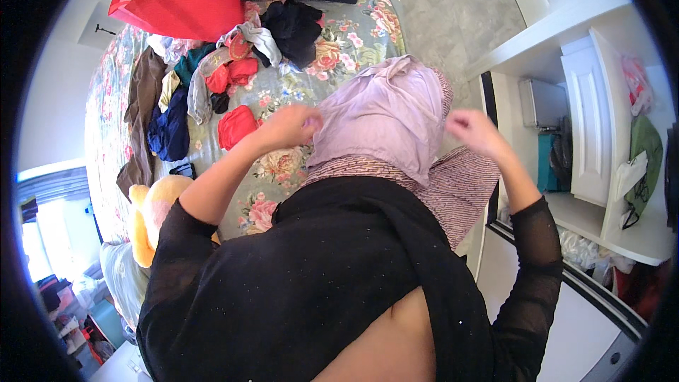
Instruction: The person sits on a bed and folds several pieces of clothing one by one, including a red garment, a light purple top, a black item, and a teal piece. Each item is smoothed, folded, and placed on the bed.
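A lavender cloth garment lies spread over my lap, on pink-and-dark striped trousers. At its left edge my left hand is closed, with a bit of lilac fabric showing between thumb and fingers. Beyond the garment's right edge, my right hand has its fingers curled together; whether any cloth is in them is hidden. To the left of my left hand a folded red cloth rests on the flowered bedspread.
Several loose clothes lie on the bed's left, among them brown trousers, a navy garment and a black one. A big red bag stands beyond. A plush toy sits by my left elbow. An open white wardrobe is at right.
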The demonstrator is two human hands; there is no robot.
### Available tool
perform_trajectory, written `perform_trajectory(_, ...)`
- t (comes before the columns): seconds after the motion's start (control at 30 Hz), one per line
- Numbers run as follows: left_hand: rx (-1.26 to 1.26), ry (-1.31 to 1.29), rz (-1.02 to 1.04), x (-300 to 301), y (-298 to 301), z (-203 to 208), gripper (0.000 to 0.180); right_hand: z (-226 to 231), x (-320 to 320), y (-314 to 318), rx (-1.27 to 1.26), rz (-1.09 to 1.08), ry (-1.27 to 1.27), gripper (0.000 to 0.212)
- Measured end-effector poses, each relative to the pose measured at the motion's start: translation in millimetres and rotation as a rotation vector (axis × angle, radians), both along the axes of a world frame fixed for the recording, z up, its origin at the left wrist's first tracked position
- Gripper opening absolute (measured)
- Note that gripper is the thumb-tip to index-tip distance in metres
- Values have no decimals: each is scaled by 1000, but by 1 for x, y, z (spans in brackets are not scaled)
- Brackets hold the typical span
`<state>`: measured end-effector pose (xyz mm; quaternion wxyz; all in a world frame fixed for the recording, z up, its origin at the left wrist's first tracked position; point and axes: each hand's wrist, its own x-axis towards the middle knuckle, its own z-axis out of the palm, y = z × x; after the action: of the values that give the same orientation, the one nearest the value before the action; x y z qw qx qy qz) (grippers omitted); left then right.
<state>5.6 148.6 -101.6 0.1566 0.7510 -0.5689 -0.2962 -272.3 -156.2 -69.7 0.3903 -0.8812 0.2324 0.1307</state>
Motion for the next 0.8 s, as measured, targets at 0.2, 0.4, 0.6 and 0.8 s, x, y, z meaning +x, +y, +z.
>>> perform_trajectory(0.2, -140, 57, 209, 5, -109, -46, 24, -29, 101, -2, -148, -100, -171, 36)
perform_trajectory(0.4, -146, 288, 285, -11, -149, -80, 33, -74, 155, 20, -209, -193, -282, 36)
perform_trajectory(0.6, 115, 1102, 702, -7, -149, -64, 47, -54, 132, -2, 552, -425, -364, 26)
perform_trajectory(0.8, -347, 696, 343, -29, -148, -32, 42, -50, 146, 21, 359, -517, -271, 30)
